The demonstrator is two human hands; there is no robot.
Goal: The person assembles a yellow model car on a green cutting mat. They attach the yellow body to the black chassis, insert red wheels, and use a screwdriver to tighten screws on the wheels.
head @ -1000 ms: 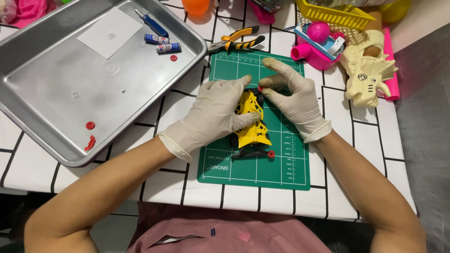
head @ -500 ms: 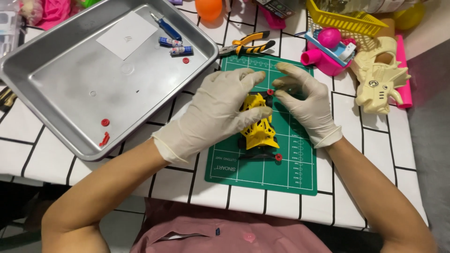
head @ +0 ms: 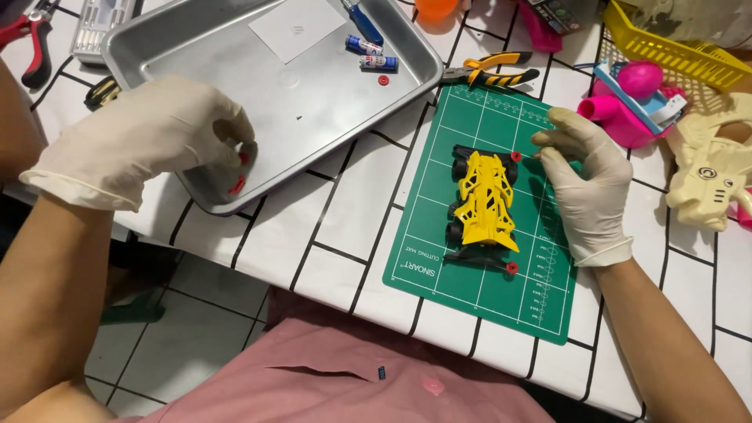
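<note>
While the gloved left hand [head: 145, 137] pinches small red plastic parts [head: 239, 174] at the steel tray [head: 329, 94], the right hand [head: 583, 184], fingers pressed together, steadies the yellow toy car [head: 484, 200]; fitting likely demands precise alignment.

Both hands, left [head: 137, 141] and right [head: 587, 184], wear thin, matt, slightly wrinkled rubber gloves. The tray [head: 235, 47] at 11 o'clock is brushed metal with a dull sheen. The toy car [head: 486, 200] has a glossy yellow plastic shell. Under it, the green mat [head: 470, 298] looks smooth and matt. The bench [head: 337, 227] is glossy white tile. The shirt [head: 345, 384] at 6 o'clock is soft pink cloth.
</note>
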